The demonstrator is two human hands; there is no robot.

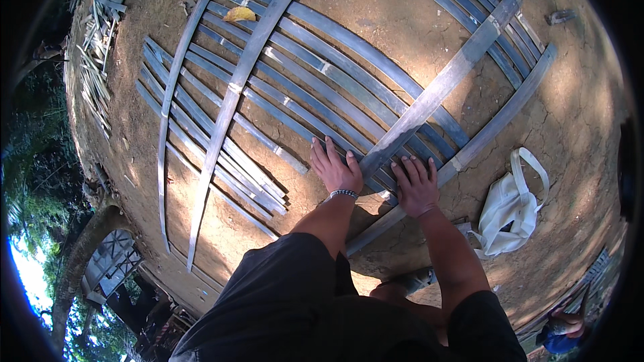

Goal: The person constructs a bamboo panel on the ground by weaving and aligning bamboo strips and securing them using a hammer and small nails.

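Observation:
Long grey bamboo slats [315,87] lie side by side on bare earth, crossed by wider strips. My left hand [333,169] rests flat with fingers spread on the near ends of the slats; a beaded bracelet circles its wrist. My right hand [416,184] presses palm down beside it, fingers apart, at the near end of a wide crossing strip [443,87]. Neither hand grips anything. A second wide strip [241,74] crosses the slats further left.
A white cloth bag [506,211] lies on the ground to the right. A yellow leaf [239,14] sits on the far slats. A pile of thin bamboo sticks [100,33] lies at the far left. Another person's hand [567,322] shows at the lower right.

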